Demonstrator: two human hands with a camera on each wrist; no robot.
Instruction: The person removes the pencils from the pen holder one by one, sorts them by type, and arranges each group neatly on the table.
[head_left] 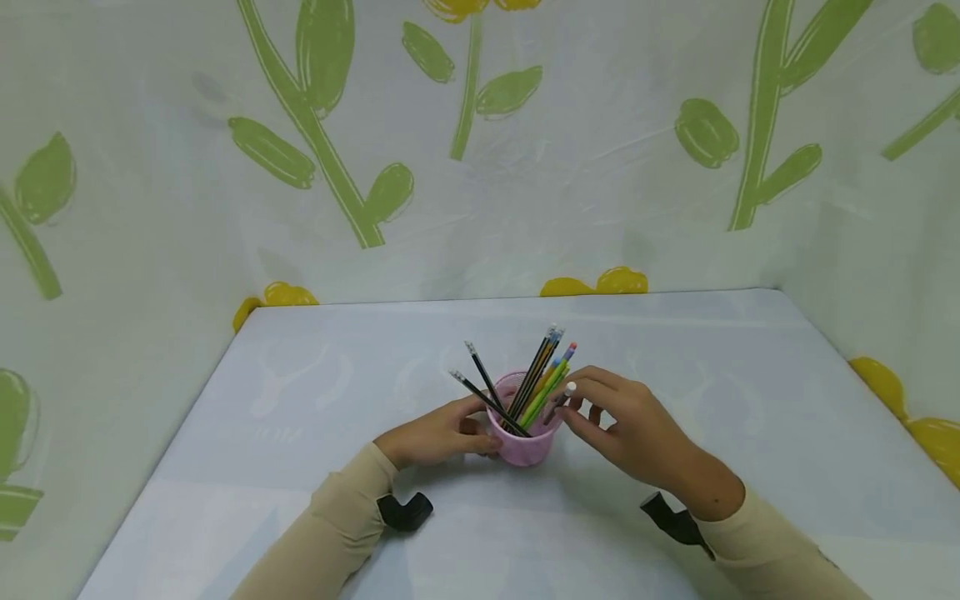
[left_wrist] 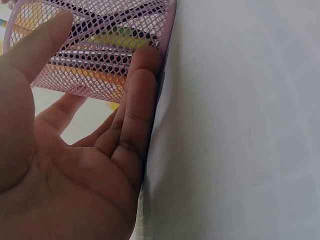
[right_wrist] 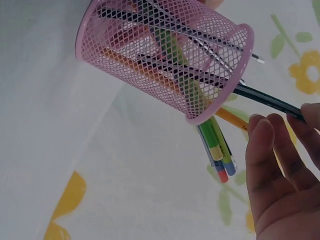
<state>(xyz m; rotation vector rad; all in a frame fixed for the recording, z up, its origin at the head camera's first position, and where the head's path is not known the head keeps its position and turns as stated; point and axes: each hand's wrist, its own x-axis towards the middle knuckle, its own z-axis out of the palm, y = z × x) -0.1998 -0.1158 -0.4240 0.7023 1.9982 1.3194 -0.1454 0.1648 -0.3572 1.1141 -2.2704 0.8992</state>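
A pink mesh pencil cup stands upright on the table, filled with several pencils, black, green and orange among them. My left hand holds the cup from its left side; in the left wrist view, the thumb and fingers of that hand lie around the mesh wall. On the cup's right, my right hand pinches the upper part of a dark pencil whose lower part is still inside the mesh. Its pale end shows above the fingers in the head view.
The white table meets a pale wall with green leaf and yellow flower drawings at the back. Similar walls rise at the left and right. Dark wrist mounts sit at both sleeve cuffs.
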